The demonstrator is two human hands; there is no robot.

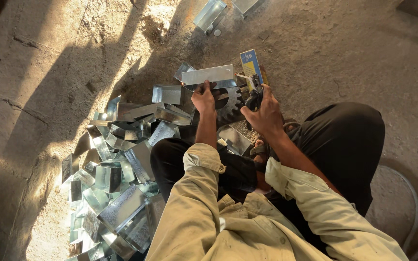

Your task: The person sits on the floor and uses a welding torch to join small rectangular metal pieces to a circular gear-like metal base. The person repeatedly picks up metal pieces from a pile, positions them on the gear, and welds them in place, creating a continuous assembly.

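My left hand [203, 99] grips a folded, shiny sheet-metal piece [209, 75] by its lower edge and holds it level in front of me. My right hand [265, 113] is closed around a dark hand tool [254, 96] whose head meets the right end of that piece. A blue and yellow card [250, 63] stands just behind the tool. Under both hands lies a dark toothed gear [228, 107] on the ground. I sit on the ground in dark trousers and a beige shirt.
A heap of similar folded metal pieces [117, 179] spreads on the concrete floor to my left. Two more metal pieces [210, 14] lie farther ahead. A thin curved hoop [412, 193] lies at the right. A metal tray [234, 139] sits by my knee.
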